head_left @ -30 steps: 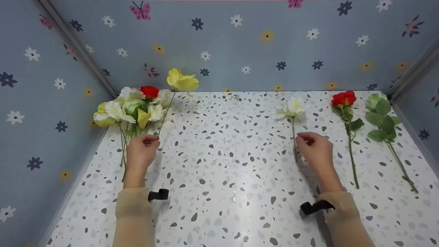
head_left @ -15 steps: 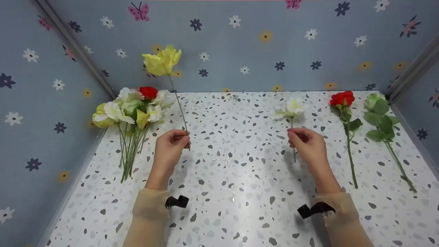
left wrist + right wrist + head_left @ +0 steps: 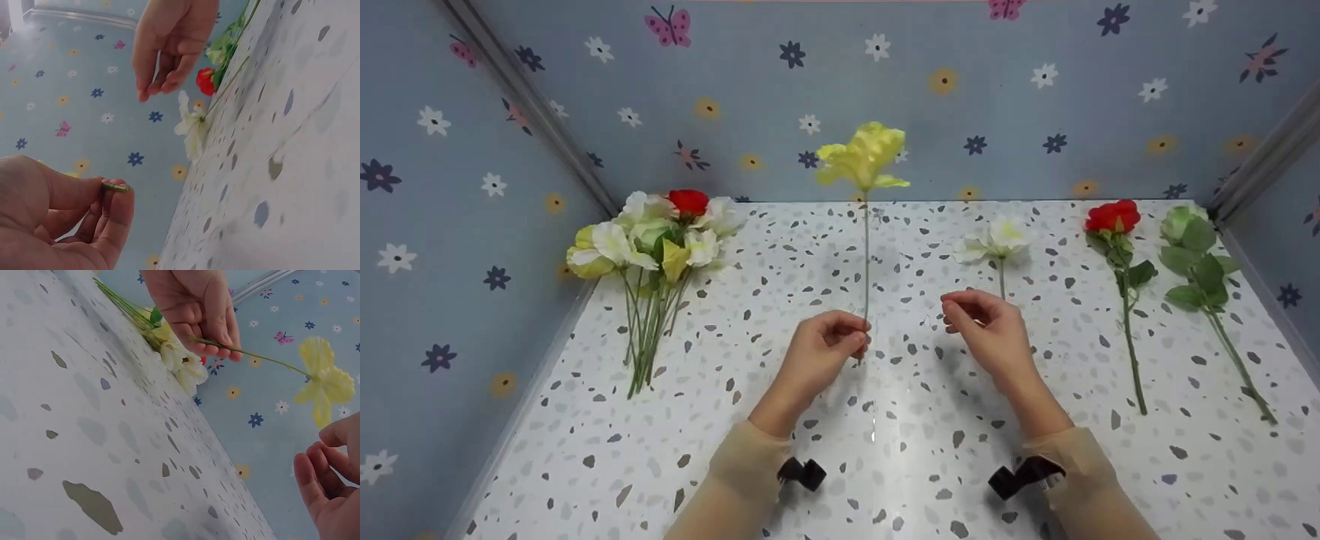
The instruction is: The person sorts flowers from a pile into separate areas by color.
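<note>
Flower-patterned wall [image 3: 885,90] backed our speckled tabletop [image 3: 825,450] as we held up one yellow flower [image 3: 864,156].
Our left hand [image 3: 811,364] pinched its stem [image 3: 867,262] near the lower end, keeping it roughly upright above the tabletop; our right hand [image 3: 996,341], loosely bent, held nothing, with a white flower [image 3: 1003,238] lying just beyond. We judged the step to be steadying that single flower; the next move seemed to call for a light, firm pinch.
</note>
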The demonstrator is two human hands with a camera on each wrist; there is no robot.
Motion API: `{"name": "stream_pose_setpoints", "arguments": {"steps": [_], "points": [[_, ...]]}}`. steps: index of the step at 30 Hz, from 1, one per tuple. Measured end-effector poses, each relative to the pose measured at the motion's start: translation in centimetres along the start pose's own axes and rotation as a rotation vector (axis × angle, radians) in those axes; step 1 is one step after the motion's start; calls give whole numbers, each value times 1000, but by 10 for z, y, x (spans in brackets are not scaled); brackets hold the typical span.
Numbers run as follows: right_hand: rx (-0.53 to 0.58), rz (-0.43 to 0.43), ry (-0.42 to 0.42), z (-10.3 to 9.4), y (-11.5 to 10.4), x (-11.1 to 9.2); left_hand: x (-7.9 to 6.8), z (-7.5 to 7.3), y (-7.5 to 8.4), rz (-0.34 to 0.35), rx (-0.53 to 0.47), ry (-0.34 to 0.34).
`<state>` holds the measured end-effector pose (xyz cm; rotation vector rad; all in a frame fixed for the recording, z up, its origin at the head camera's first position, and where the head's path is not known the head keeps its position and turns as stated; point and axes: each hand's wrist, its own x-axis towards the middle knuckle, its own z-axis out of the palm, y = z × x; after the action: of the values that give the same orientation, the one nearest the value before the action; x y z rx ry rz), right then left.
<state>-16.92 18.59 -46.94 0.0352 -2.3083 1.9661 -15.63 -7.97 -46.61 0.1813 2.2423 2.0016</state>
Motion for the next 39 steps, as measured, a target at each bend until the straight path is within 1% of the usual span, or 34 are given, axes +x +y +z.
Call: {"name": "stream_pose_setpoints", "arguments": {"steps": [3, 5, 8, 11, 17, 26, 29, 35, 39], "points": [[30, -10, -24, 7, 0, -2, -4, 18, -4, 10, 5, -103], [60, -18, -50, 10, -1, -4, -7, 28, -6, 17, 6, -154], [99, -29, -86, 15, -2, -6, -11, 38, -8, 25, 9, -210], [133, -27, -112, 17, -4, -8, -14, 44, -9, 25, 33, -234], [183, -12, -117, 18, -9, -10, -15, 46, -8, 50, 77, -235], [247, -29, -46, 12, -11, -8, -15, 43, -8, 28, 172, -275], [249, -29, -51, 11, -11, -7, -14, 43, -9, 32, 188, -263], [201, 1, -117, 16, -10, -9, -13, 42, -8, 54, 197, -201], [160, -12, -100, 21, -10, -11, -12, 41, -8, 61, 211, -193]]}}
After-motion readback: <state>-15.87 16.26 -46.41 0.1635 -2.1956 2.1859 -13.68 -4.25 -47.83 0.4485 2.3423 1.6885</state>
